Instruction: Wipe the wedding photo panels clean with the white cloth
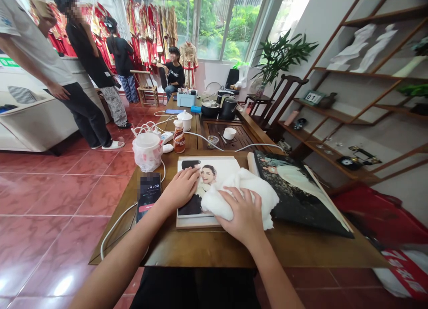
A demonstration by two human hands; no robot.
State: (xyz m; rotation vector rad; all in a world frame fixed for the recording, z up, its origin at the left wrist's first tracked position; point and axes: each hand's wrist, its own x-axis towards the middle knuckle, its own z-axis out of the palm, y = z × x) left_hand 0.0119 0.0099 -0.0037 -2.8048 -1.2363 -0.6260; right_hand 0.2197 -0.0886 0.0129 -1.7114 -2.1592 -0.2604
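My left hand [181, 188] lies flat on a glossy portrait photo board [214, 168], its fingers spread over the left part of the print. My right hand [243, 214] presses down on a crumpled white cloth [249, 194], which covers the board's right side. To the right, a large dark photo panel [297, 197] lies tilted on the table, partly under the cloth. A smartphone [149, 195] with a lit screen lies left of my left hand, and a white cable runs past it. Both hands rest on a wooden table [200, 251].
Farther along the table stand a plastic bag with a white tub [147, 152], a sauce bottle [179, 138], and a tea tray [227, 137] with kettles. Wooden shelves [347, 108] rise at right. Several people [120, 55] stand or sit at left and back among red garments.
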